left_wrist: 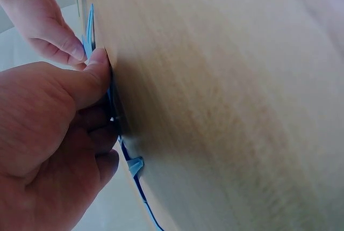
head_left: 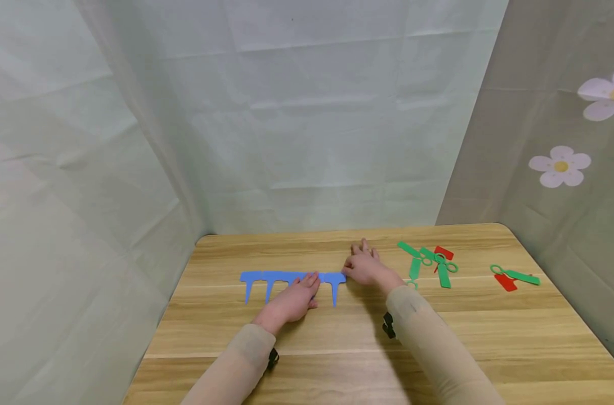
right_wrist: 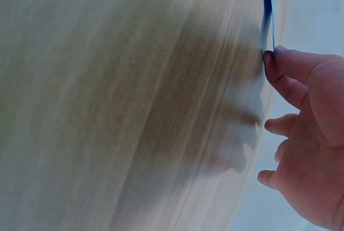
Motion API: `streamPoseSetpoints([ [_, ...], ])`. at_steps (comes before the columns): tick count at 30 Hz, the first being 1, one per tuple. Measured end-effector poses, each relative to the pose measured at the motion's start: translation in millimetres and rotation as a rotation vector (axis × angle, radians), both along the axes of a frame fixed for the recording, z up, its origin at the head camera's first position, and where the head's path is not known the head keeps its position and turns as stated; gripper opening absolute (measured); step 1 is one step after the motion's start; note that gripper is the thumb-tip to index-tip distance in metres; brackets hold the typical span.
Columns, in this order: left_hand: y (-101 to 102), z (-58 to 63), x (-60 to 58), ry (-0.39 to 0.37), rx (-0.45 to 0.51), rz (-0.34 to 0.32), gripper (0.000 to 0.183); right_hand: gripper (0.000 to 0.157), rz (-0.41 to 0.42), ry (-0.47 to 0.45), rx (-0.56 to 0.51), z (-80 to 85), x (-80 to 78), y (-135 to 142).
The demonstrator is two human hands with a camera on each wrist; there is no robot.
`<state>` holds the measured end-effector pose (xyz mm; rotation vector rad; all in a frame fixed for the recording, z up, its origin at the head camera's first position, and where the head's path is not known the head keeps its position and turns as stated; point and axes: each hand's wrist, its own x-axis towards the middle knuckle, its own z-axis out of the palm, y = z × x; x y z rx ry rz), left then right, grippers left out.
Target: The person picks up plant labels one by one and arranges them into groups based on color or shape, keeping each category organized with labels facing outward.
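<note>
A row of flat blue T-shaped plant labels lies edge to edge on the table, their pointed stems toward me. My left hand rests over the middle of the row, fingers extended and covering some of the labels. In the left wrist view its thumb lies at the blue edge. At the row's right end, my right hand pinches the corner of the last blue label between thumb and index finger. Its other fingers spread away, as the right wrist view shows at the thin blue strip.
To the right lie several green tags with ring ends, overlapping a red tag. Farther right, another green ring tag lies across a red tag. Cloth hangings surround the wooden table at the back and sides.
</note>
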<state>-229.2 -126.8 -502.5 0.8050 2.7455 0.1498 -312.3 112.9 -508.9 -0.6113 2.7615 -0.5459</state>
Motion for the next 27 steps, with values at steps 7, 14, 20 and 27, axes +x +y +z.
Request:
streamPoseSetpoints([
  [7,-0.7,-3.9,-0.7,-0.001,0.007,0.006,0.061,0.023,-0.006,-0.005,-0.011,-1.1,0.1,-0.4],
  [14,-0.5,-3.4,-0.5,0.0,0.003,0.004,0.061,0.023,-0.012,0.008,-0.013,1.9,1.5,-0.4],
  [20,0.3,-1.4,0.6,-0.001,0.0,0.005,0.06,0.024,-0.009,0.013,-0.008,3.3,1.4,0.7],
  [27,-0.2,-2.2,0.3,0.004,0.0,0.002,0.06,0.025,-0.003,0.013,-0.018,3.3,3.1,1.5],
])
